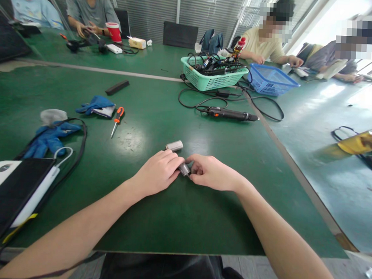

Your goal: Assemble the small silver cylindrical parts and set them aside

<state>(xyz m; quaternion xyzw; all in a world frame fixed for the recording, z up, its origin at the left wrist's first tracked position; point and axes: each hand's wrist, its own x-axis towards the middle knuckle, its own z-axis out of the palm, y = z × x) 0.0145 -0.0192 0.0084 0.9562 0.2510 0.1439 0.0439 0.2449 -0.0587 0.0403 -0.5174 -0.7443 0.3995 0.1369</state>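
Note:
My left hand [160, 171] rests near the middle of the green table with its fingers closed round a small dark grey metal cylinder [184, 169]. Its far end is covered by the fingers, so its exact kind does not show. At the cylinder's near right end, my right hand [213, 172] has thumb and fingers curled in; whether they pinch a small part there is hidden. Just beyond my left fingers lies a silvery metal cylinder [175, 146] on its side. An orange and black screwdriver [118, 117] lies farther off to the left.
A corded electric screwdriver [232, 114] lies ahead to the right. Behind it stand a green basket [211, 81] of cables and tools and a blue basket [273, 83]. Blue gloves [50, 139] and a power bank with phone [20, 194] lie left. Several people sit around.

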